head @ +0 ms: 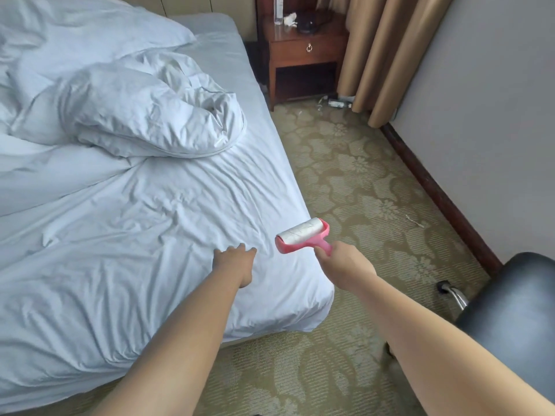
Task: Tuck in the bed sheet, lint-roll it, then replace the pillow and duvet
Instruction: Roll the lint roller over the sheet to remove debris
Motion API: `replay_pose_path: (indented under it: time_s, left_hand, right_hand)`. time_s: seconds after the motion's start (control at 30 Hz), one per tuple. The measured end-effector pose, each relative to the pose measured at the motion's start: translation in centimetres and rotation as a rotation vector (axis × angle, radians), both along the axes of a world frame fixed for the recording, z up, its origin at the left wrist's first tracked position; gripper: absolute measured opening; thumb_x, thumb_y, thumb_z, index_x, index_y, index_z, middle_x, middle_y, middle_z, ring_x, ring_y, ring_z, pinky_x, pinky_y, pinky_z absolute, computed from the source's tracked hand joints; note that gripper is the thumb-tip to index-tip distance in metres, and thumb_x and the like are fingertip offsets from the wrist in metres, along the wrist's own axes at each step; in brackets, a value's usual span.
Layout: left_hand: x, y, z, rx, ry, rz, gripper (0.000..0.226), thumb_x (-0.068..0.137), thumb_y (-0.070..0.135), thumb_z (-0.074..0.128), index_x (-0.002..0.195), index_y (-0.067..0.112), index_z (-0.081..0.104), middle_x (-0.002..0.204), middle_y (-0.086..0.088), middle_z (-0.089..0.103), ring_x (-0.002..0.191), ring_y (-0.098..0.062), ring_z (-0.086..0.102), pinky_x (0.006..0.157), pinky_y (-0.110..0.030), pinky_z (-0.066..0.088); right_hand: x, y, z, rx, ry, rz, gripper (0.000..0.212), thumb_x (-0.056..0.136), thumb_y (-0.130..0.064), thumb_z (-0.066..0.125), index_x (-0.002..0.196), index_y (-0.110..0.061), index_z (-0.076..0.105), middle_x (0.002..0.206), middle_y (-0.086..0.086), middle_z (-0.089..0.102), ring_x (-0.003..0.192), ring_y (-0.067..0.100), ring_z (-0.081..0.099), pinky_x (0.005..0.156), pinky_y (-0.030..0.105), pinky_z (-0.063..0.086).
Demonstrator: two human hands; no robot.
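Observation:
A wrinkled white bed sheet (144, 223) covers the mattress, tucked round the near right corner. My left hand (234, 261) rests flat on the sheet near that corner, fingers stretched forward. My right hand (342, 265) grips the pink handle of a lint roller (301, 235), whose white sticky roll sits at the bed's right edge, just right of my left hand. A bunched white duvet (144, 115) lies heaped in the middle of the bed. A white pillow (75, 34) lies behind it near the headboard.
A wooden nightstand (303, 55) with a water bottle (278, 9) stands beyond the bed's far right corner. Tan curtains (387, 49) hang beside it. Patterned carpet (354, 181) runs between bed and wall. A black office chair (510, 313) stands at my lower right.

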State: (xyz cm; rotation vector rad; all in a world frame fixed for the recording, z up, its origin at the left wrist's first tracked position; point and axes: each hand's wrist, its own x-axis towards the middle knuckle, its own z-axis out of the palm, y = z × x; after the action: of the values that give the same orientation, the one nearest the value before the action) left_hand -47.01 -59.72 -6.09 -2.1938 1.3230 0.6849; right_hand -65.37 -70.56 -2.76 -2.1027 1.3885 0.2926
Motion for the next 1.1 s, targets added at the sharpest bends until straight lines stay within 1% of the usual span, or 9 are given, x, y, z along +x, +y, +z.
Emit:
replay_pose_path:
  time_s: [0.2,0.3,0.43,0.53,0.6,0.7,0.83,1.0,1.1]
  left_hand:
    - [2.2,-2.4,2.2,-0.018,0.006,0.048,0.068,0.092,0.012,0.038,0.152,0.027,0.011,0.159,-0.002,0.010,0.142,-0.024,0.024,0.113,-0.049,0.018]
    - [2.5,-4.7,3.5,-0.027,0.004,0.065,0.066,0.093,0.015,0.038,0.152,0.026,0.011,0.159,-0.002,0.011,0.142,-0.023,0.022,0.112,-0.046,0.021]
    - [3.1,-8.2,5.0,-0.017,-0.001,0.136,0.063,0.094,0.017,0.040,0.152,0.025,0.016,0.157,-0.003,0.016,0.141,-0.023,0.025,0.111,-0.045,0.023]
    - [3.5,-11.8,5.8,-0.009,-0.006,0.196,0.064,0.095,0.018,0.040,0.152,0.025,0.012,0.159,-0.003,0.011,0.142,-0.022,0.022,0.113,-0.045,0.021]
    - [3.7,-14.4,6.3,-0.031,0.000,0.223,0.064,0.096,0.020,0.041,0.153,0.025,0.012,0.159,-0.002,0.010,0.143,-0.022,0.021,0.113,-0.045,0.020]
    - [4.3,-18.0,7.0,-0.046,-0.004,0.230,0.063,0.096,0.020,0.041,0.152,0.024,0.014,0.158,-0.003,0.014,0.142,-0.022,0.023,0.113,-0.044,0.021]
    - [6.7,-21.7,7.2,-0.056,-0.028,0.263,0.061,0.096,0.019,0.040,0.152,0.023,0.016,0.159,-0.003,0.012,0.143,-0.022,0.021,0.115,-0.045,0.019]
    - [11.2,-26.1,5.7,-0.062,-0.039,0.320,0.061,0.097,0.022,0.041,0.152,0.023,0.015,0.159,-0.004,0.011,0.142,-0.023,0.021,0.114,-0.045,0.021]
    - [14.9,-28.8,3.8,-0.087,-0.047,0.351,0.061,0.096,0.022,0.041,0.152,0.023,0.017,0.157,-0.003,0.015,0.141,-0.022,0.023,0.112,-0.042,0.024]
  right_hand:
    - [2.4,-2.5,1.2,0.007,-0.043,-0.010,0.040,0.094,-0.047,0.031,0.087,-0.012,0.049,0.086,0.003,0.057,0.077,0.024,0.056,0.065,0.031,0.040]
    - [3.4,-5.5,2.1,0.031,-0.071,0.012,0.039,0.094,-0.047,0.031,0.085,-0.013,0.046,0.084,0.003,0.056,0.073,0.024,0.054,0.061,0.029,0.039]
    - [4.7,-11.1,3.0,0.082,-0.110,0.071,0.039,0.094,-0.048,0.032,0.073,-0.017,0.040,0.077,0.001,0.054,0.069,0.023,0.054,0.058,0.028,0.039]
    - [5.3,-15.5,3.3,0.094,-0.115,0.104,0.041,0.095,-0.052,0.031,0.086,-0.015,0.045,0.083,0.002,0.057,0.072,0.022,0.055,0.062,0.029,0.041]
    - [5.9,-18.4,3.8,0.085,-0.125,0.130,0.040,0.095,-0.052,0.031,0.090,-0.015,0.047,0.087,0.003,0.059,0.073,0.023,0.057,0.061,0.030,0.040]
    - [7.2,-22.2,4.5,0.073,-0.117,0.176,0.041,0.096,-0.051,0.029,0.089,-0.015,0.047,0.087,0.003,0.058,0.071,0.022,0.056,0.057,0.029,0.038]
    - [9.9,-26.4,3.7,0.087,-0.103,0.193,0.042,0.096,-0.051,0.029,0.077,-0.017,0.044,0.078,0.001,0.055,0.068,0.021,0.055,0.052,0.027,0.035]
    - [15.6,-30.9,1.5,0.145,-0.117,0.204,0.042,0.097,-0.050,0.028,0.091,-0.014,0.050,0.081,0.002,0.057,0.071,0.023,0.058,0.060,0.029,0.042]
    - [20.1,-33.1,-0.5,0.169,-0.123,0.218,0.045,0.096,-0.050,0.027,0.092,-0.012,0.051,0.084,0.004,0.057,0.067,0.023,0.057,0.054,0.027,0.039]
